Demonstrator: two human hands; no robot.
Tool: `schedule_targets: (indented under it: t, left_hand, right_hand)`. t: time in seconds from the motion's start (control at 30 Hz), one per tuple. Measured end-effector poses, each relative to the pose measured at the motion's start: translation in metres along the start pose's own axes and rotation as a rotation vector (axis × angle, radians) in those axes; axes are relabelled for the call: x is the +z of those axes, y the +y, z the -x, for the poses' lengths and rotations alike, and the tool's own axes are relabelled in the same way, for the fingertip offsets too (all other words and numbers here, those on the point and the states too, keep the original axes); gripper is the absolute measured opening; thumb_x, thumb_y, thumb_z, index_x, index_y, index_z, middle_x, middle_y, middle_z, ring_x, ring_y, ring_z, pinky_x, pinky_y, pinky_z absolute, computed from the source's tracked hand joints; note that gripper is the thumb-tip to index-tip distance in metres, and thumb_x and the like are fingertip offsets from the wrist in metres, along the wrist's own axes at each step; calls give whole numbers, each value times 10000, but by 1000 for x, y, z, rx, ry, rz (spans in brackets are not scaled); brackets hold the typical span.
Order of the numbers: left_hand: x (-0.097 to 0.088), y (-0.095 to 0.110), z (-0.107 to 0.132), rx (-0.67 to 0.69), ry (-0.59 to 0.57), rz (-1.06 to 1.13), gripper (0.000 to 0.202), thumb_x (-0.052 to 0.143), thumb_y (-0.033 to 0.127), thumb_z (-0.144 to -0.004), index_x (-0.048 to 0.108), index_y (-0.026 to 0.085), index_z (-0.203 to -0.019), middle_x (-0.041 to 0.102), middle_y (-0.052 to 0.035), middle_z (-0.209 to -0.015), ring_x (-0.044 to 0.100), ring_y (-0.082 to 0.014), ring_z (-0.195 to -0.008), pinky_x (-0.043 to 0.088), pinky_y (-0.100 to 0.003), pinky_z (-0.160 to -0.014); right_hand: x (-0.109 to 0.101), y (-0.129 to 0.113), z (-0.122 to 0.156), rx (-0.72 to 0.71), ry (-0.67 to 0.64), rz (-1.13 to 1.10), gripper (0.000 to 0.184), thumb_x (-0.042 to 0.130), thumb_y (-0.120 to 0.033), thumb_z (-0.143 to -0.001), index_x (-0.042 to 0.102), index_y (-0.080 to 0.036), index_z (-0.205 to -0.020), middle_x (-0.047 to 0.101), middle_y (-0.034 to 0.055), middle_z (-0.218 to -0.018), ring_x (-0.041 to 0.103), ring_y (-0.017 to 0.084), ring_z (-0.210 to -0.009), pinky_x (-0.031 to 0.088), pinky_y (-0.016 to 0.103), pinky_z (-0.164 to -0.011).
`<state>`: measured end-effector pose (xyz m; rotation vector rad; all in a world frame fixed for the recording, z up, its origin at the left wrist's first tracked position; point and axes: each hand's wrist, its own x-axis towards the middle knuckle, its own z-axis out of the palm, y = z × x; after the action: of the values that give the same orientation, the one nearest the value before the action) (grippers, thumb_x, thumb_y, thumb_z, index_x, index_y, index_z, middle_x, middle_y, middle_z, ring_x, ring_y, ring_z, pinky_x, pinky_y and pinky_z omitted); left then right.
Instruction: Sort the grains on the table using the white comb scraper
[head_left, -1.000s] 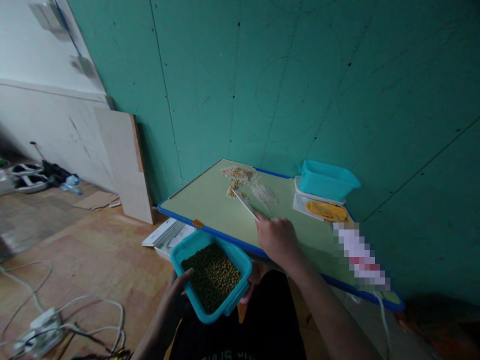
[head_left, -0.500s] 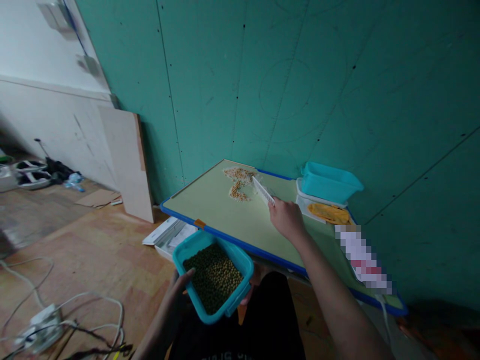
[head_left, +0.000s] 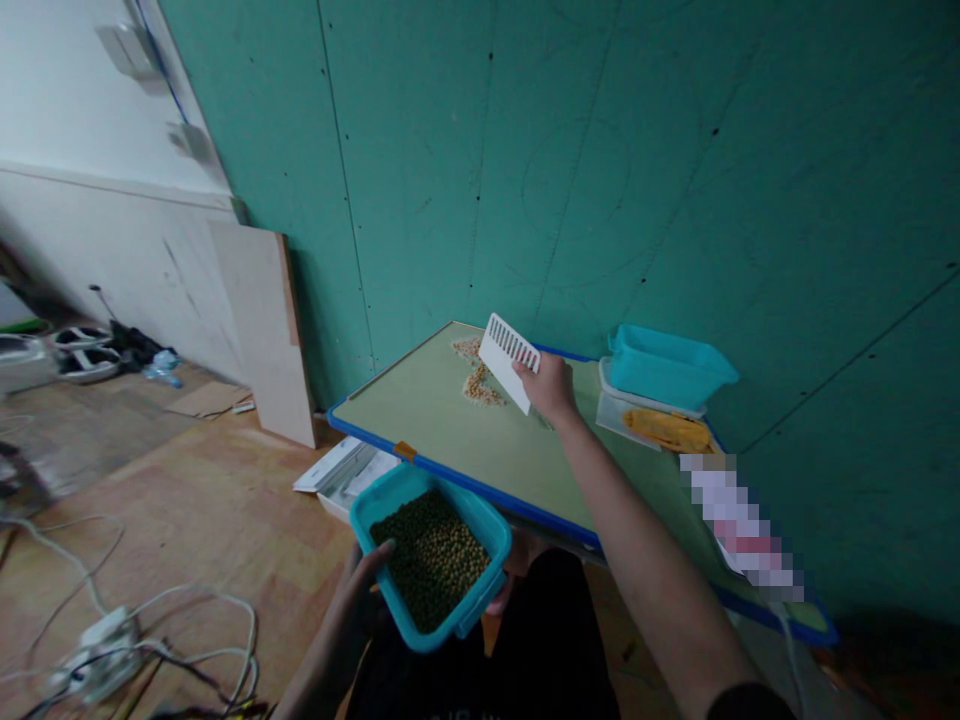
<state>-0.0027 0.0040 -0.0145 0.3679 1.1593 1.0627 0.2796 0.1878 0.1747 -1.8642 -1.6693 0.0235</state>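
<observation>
The left hand [head_left: 367,575] holds a teal tub [head_left: 472,612] of green peas [head_left: 431,555] below the near edge of the tabletop [head_left: 435,430], over the person's lap. Its grip is closed on the tub's near left corner, thumb over the rim.

The right hand [head_left: 551,388] is raised above the far part of the tabletop. Its grip pinches a white slotted scraper [head_left: 506,365] by its right edge. The scraper is lifted clear and tilted, slots uppermost. A scatter of yellow grains [head_left: 480,385] lies on the tabletop just behind and below it.

At the far right stands a second teal tub [head_left: 667,365], with a yellow item [head_left: 664,428] in a clear tray beside it. Cables [head_left: 150,640] lie on the wooden floor at left.
</observation>
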Motion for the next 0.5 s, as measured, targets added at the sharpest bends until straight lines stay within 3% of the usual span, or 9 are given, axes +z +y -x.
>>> schedule_targets:
  t: [0.2, 0.37, 0.5]
  left_hand:
    - [6, 1, 8, 55, 59, -10, 1049, 939, 488, -809, 445, 335, -1722, 870, -124, -1279, 822, -443, -1194, 716, -499, -916]
    - [-3, -3, 1, 43, 98, -32, 996, 951, 517, -789, 530, 305, -1666, 867, -134, -1285, 801, -456, -1244, 710, -515, -954]
    - [-10, -6, -9, 29, 96, -26, 1022, 944, 540, -788, 505, 314, -1683, 875, -128, -1260, 787, -451, -1275, 711, -496, -953]
  right_hand:
    - [27, 12, -15, -42, -16, -75, 245, 712, -303, -1039, 847, -146, -1170, 863, 189, -1163, 811, 289, -1072, 554, 312, -866]
    - [35, 22, -18, -98, -61, -68, 244, 712, -345, -1051, 847, -162, -1139, 871, 159, -1125, 807, 257, -1007, 528, 289, -821]
    - [37, 19, -17, -143, -94, -78, 224, 726, -347, -1042, 845, -176, -1126, 873, 139, -1117, 799, 239, -974, 514, 280, -795]
